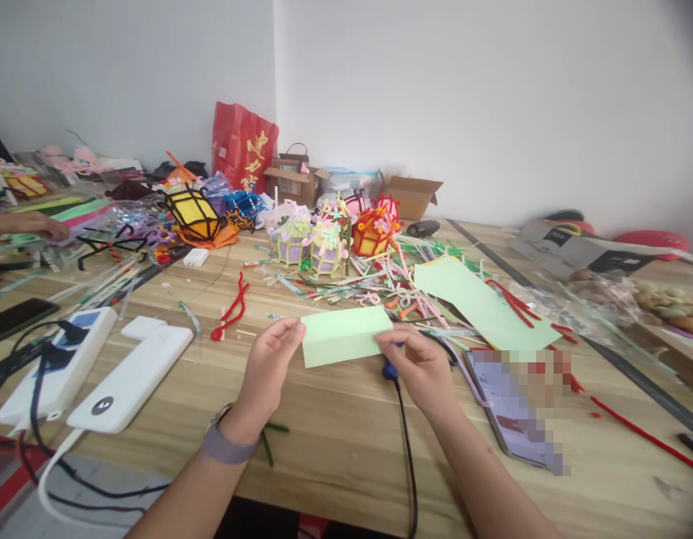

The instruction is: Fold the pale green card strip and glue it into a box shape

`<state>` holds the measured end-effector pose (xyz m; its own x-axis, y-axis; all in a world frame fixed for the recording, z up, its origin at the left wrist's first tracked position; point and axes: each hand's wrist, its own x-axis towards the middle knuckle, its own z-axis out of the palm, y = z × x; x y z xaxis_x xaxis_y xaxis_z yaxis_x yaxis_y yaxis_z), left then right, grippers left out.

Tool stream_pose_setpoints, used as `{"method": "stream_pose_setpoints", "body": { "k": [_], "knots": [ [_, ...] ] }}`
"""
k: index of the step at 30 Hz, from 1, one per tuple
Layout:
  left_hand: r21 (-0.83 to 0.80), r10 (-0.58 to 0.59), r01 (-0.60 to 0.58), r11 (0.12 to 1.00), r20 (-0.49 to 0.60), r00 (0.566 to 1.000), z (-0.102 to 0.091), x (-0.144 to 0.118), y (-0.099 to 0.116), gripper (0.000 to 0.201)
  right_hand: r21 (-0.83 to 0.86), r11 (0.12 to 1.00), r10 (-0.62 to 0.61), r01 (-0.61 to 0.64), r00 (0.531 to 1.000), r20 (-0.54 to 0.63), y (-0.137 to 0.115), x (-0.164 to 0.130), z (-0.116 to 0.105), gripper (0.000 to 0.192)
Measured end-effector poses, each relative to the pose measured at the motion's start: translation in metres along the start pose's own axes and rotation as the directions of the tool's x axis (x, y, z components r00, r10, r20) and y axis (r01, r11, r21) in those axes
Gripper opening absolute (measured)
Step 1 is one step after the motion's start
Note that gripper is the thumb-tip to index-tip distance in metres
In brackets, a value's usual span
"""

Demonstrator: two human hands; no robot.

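Note:
Both my hands hold a folded piece of light green paper just above the wooden table. My left hand, with a grey watch on its wrist, pinches the paper's left edge. My right hand pinches the right edge. A blue-tipped tool with a black cord lies under my right hand. A larger light green sheet lies flat to the right, with red pipe cleaners across it.
Small pipe-cleaner lanterns and loose craft strips crowd the table's middle. A phone lies at right, a white power strip and power bank at left. Another person's hand rests at far left. Boxes and a red bag stand by the wall.

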<state>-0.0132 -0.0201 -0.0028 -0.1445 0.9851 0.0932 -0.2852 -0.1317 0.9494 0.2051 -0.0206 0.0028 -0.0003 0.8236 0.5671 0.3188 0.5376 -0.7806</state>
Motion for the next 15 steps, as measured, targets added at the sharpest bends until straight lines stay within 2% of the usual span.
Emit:
{"method": "stream_pose_setpoints", "body": {
  "k": [6, 13, 15],
  "knots": [
    [0.083, -0.041, 0.039, 0.996, 0.031, 0.999, 0.0007, -0.0022, 0.0041, 0.027, 0.013, 0.998, 0.056, -0.056, 0.998, -0.04, 0.0019, 0.0005, 0.0007, 0.012],
    [0.109, 0.01, -0.012, 0.994, 0.016, 1.0, 0.002, -0.0043, 0.0046, 0.031, 0.017, 0.998, 0.061, -0.06, 0.997, -0.044, 0.0003, 0.0004, 0.0003, 0.012],
    [0.093, 0.036, -0.034, 0.995, -0.019, 0.999, 0.0021, -0.0042, 0.0038, 0.032, 0.026, 0.998, 0.061, -0.06, 0.998, -0.035, 0.0002, 0.0005, 0.0001, 0.012]
  ]
}}
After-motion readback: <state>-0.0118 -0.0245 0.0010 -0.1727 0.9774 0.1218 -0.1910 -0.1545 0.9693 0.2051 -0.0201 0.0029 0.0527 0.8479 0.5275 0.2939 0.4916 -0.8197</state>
